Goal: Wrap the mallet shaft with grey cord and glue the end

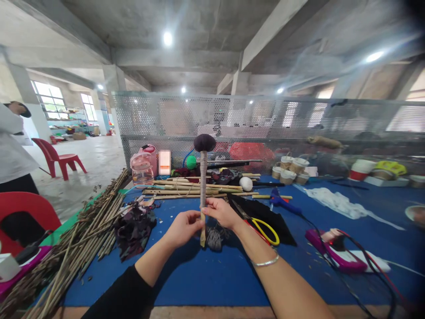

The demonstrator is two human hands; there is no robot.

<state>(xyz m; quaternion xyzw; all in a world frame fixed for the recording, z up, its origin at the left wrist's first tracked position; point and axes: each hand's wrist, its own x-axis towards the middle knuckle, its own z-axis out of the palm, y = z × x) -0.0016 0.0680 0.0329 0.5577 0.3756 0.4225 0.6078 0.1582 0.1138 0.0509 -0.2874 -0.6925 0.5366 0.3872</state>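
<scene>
Upright in front of me stands a bamboo stick (203, 177) wrapped in grey yarn, with a dark, rounded head (204, 142) on top. Its bare lower end shows pale wood. My left hand (183, 227) pinches the stick low down from the left. From the right, my right hand (222, 212) closes on it slightly higher, at the lower end of the wrapping. A ball of grey yarn (214, 239) lies on the blue table just behind the stick's foot. To the right are yellow-handled scissors (265, 230) on a black cloth (282, 221).
Bundled dry twigs (96, 226) and a dark patterned cloth (135, 228) lie left. Bamboo sticks (186, 188), a white ball (246, 184) and a blue glue gun (282, 200) sit farther back. A purple-white power strip (341, 254) with cables is right. A person (15, 141) stands far left.
</scene>
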